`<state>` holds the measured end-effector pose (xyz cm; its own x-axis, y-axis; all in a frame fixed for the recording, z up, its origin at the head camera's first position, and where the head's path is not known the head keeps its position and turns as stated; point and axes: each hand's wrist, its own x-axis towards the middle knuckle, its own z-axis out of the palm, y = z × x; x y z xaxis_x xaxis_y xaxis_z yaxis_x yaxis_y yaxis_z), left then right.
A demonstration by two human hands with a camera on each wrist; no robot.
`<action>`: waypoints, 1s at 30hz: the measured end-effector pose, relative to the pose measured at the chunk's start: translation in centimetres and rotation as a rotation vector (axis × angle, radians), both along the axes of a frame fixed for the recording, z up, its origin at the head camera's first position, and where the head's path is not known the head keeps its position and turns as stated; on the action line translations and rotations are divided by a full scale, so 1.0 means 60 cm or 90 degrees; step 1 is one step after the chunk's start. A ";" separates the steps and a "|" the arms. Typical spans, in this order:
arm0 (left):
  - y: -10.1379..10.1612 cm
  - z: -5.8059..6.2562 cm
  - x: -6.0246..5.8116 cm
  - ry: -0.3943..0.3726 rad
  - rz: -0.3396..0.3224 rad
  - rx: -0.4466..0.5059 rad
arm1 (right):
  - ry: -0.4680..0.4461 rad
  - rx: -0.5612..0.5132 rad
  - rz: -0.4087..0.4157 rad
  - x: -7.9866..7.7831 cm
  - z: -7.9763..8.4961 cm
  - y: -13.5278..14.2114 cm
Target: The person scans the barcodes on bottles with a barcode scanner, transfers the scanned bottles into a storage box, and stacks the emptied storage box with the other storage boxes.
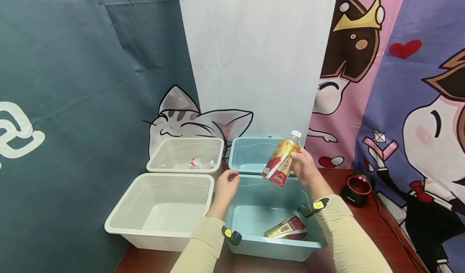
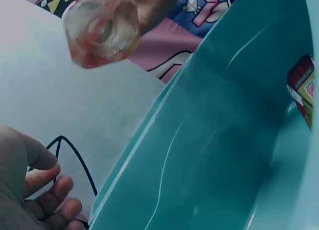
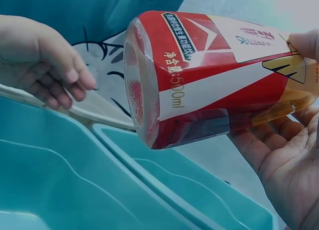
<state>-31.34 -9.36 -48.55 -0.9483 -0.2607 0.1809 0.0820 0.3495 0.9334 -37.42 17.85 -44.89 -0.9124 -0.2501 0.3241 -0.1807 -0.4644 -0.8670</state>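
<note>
My right hand point(image 1: 306, 170) grips a plastic drink bottle point(image 1: 280, 162) with a red and gold label and a white cap. The bottle tilts, cap up, above the back part of the front blue bin point(image 1: 270, 246). In the right wrist view, thumb and fingers wrap the label's gold end, and the bottle's base points toward my left hand. Loosely curled and holding nothing, my left hand point(image 1: 226, 190) hovers by the blue bin's left rim. A second drink bottle point(image 1: 287, 229), with a similar label, lies on its side inside that bin.
Left of it stands a front white bin point(image 1: 120, 229). Behind are a smaller white bin point(image 1: 154, 164) with a clear bottle point(image 1: 200, 163) inside, and a smaller blue bin point(image 1: 236, 154). On the brown table point(image 1: 332, 180) at right sits a black device point(image 1: 357, 188) with a red-lit ring and cable.
</note>
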 end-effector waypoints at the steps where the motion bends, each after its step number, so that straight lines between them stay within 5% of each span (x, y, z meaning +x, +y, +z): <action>1: -0.002 0.000 0.001 -0.001 0.008 -0.013 | 0.002 0.001 -0.003 0.001 0.003 0.004; 10: -0.019 -0.004 0.003 -0.071 0.070 -0.017 | 0.013 0.008 -0.024 0.003 0.012 0.037; 17: -0.028 -0.016 -0.001 -0.120 0.076 -0.039 | 0.010 0.010 -0.034 0.009 0.008 0.066; 23: -0.030 -0.018 0.000 -0.140 0.049 -0.180 | 0.019 0.006 -0.026 0.017 0.006 0.092; 30: -0.024 -0.002 0.008 -0.131 -0.003 -0.412 | 0.033 0.006 -0.024 0.025 0.004 0.119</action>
<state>-30.86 -10.78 -48.64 -0.9809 -0.1567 0.1153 -0.0719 0.8427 0.5335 -35.95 24.99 -44.65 -0.9033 -0.2186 0.3691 -0.2431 -0.4481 -0.8603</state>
